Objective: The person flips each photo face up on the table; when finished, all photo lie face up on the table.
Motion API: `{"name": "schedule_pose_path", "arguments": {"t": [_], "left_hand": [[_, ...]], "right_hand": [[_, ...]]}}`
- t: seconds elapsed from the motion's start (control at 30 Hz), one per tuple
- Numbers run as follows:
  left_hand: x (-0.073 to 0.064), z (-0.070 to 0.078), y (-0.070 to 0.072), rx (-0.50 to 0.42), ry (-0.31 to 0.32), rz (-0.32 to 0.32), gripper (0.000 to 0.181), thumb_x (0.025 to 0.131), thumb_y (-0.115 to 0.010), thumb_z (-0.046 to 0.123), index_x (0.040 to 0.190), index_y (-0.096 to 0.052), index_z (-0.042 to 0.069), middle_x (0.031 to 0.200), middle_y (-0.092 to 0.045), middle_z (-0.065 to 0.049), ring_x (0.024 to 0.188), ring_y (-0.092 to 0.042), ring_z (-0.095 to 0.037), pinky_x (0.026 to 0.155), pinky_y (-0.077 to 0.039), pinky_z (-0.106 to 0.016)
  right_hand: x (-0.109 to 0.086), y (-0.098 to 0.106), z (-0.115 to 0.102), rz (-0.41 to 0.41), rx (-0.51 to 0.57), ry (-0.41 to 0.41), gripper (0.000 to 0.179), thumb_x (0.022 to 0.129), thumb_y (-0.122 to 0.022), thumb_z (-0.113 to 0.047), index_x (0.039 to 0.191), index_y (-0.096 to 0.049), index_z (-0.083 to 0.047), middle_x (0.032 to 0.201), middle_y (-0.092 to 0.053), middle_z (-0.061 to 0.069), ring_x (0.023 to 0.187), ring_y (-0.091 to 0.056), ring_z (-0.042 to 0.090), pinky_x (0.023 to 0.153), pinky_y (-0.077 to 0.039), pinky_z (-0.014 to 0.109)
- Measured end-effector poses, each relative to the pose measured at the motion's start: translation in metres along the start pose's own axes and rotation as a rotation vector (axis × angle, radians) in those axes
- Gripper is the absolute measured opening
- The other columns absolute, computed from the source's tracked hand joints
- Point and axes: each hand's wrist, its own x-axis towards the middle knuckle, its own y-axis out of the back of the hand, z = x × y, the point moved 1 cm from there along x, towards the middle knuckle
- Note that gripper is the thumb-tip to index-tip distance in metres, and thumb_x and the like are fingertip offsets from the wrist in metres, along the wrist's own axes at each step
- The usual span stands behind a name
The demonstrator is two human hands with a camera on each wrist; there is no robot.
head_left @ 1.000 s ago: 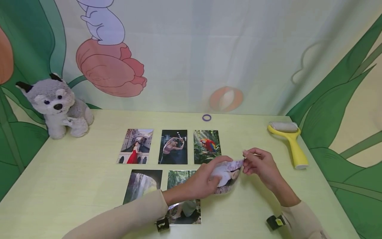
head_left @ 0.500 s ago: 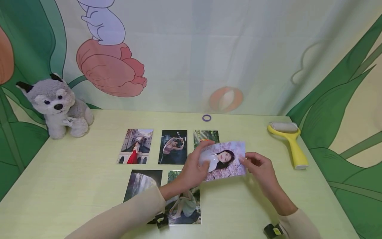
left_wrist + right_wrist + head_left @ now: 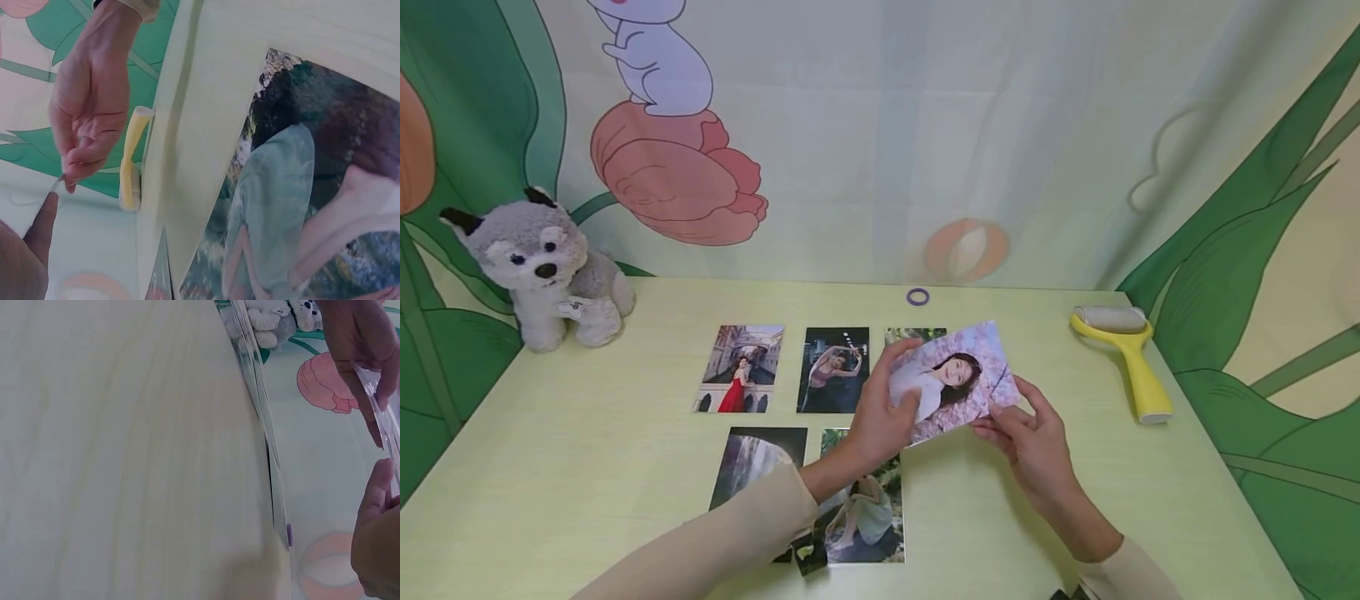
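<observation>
A glossy photo (image 3: 988,358) of a person against pink blossoms is held above the table, tilted, its right end raised. My left hand (image 3: 880,412) grips its left end, thumb on top and fingers behind. At the lower right corner my right hand (image 3: 1037,446) pinches the edge. In the right wrist view the photo (image 3: 389,425) appears nearly edge-on between both hands. Beneath the left arm lie a waterfall photo (image 3: 756,462) and a photo of a seated person in a green dress (image 3: 872,517), both partly covered.
Behind them lie a red-dress photo (image 3: 740,371), a dark photo of a stretching person (image 3: 832,371) and a mostly hidden photo (image 3: 913,334). A purple ring (image 3: 917,297) is near the back edge. A plush husky (image 3: 550,267) sits left; a yellow-handled lint roller (image 3: 1123,362) lies right.
The photo has turned from nearly edge-on to face-up, and its right end has swung upward. My right hand has moved left and down along its edge, to the lower right corner.
</observation>
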Motion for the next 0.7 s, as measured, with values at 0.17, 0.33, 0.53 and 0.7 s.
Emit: {"name": "schedule_pose_path", "arguments": {"t": [0.17, 0.33, 0.53, 0.7], "left_hand": [[0.001, 0.004, 0.008, -0.048, 0.089, -0.078, 0.050, 0.092, -0.057, -0.006, 0.140, -0.052, 0.003, 0.095, -0.063, -0.024, 0.048, -0.047, -0.005, 0.046, -0.049, -0.024], [0.003, 0.008, 0.019, -0.091, 0.275, -0.253, 0.049, 0.091, -0.063, -0.006, 0.139, -0.056, 0.001, 0.107, -0.069, -0.028, 0.060, -0.068, -0.021, 0.061, -0.060, -0.045], [-0.001, 0.007, 0.023, 0.007, 0.311, -0.465, 0.048, 0.090, -0.068, -0.002, 0.136, -0.057, 0.004, 0.082, -0.074, -0.022, 0.068, -0.074, -0.029, 0.062, -0.060, -0.037], [-0.008, 0.008, 0.020, 0.103, 0.326, -0.568, 0.053, 0.088, -0.071, 0.001, 0.139, -0.056, 0.006, 0.080, -0.073, -0.015, 0.069, -0.073, -0.027, 0.064, -0.059, -0.031]], "right_hand": [[0.004, 0.009, -0.001, 0.065, -0.051, 0.035, 0.041, 0.099, -0.054, 0.002, 0.136, -0.045, -0.012, 0.073, -0.069, -0.005, 0.068, -0.068, 0.009, 0.069, -0.058, 0.022], [0.009, 0.024, -0.008, 0.104, -0.162, 0.034, 0.044, 0.100, -0.054, -0.001, 0.141, -0.044, -0.013, 0.075, -0.067, -0.008, 0.068, -0.064, 0.007, 0.066, -0.055, 0.020], [0.012, 0.037, -0.018, 0.126, -0.342, 0.001, 0.050, 0.101, -0.052, -0.002, 0.149, -0.040, -0.014, 0.079, -0.065, -0.010, 0.070, -0.059, 0.006, 0.066, -0.055, 0.020], [0.013, 0.043, -0.022, 0.054, -0.429, 0.032, 0.049, 0.100, -0.055, -0.002, 0.147, -0.043, -0.011, 0.078, -0.065, -0.009, 0.065, -0.057, 0.007, 0.062, -0.053, 0.021]]}}
